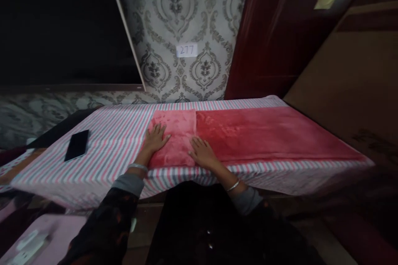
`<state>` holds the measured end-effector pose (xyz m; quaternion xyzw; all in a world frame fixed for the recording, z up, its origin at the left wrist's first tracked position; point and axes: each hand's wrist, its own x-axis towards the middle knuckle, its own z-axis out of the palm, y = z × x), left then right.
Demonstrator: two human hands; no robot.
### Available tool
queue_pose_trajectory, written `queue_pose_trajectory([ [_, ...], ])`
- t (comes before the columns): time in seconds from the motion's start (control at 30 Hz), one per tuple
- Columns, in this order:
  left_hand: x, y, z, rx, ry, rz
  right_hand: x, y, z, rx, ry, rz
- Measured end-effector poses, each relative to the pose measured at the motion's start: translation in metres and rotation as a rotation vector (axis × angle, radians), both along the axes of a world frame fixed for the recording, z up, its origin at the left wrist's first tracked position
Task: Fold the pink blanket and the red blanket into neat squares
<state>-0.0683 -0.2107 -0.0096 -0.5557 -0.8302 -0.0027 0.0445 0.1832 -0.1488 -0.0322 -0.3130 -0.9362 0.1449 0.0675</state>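
A long red plush cloth (273, 132) lies flat on a table covered with a striped cloth (108, 132). Its left end is folded over into a lighter pink-red flap (178, 149). On the left edge of that flap rests my left hand (155, 138), palm down with fingers spread. My right hand (202, 153) lies flat near the flap's right edge, close to the front of the table, fingers stretched out. Neither hand grips anything.
A black phone (77, 145) lies on the striped cloth at the left. Behind the table are a large dark screen (62, 29), patterned wallpaper with a paper label "277" (187, 50), and a dark red door (273, 29).
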Motion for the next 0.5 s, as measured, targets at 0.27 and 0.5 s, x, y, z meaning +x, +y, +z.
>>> queue_pose_trajectory([
  [0.27, -0.021, 0.014, 0.008, -0.019, -0.06, -0.009, 0.077, -0.001, -0.001, 0.016, 0.134, -0.072],
  [0.5, 0.037, 0.072, 0.029, -0.041, -0.088, -0.178, 0.158, 0.039, 0.011, 0.112, 0.13, -0.385],
])
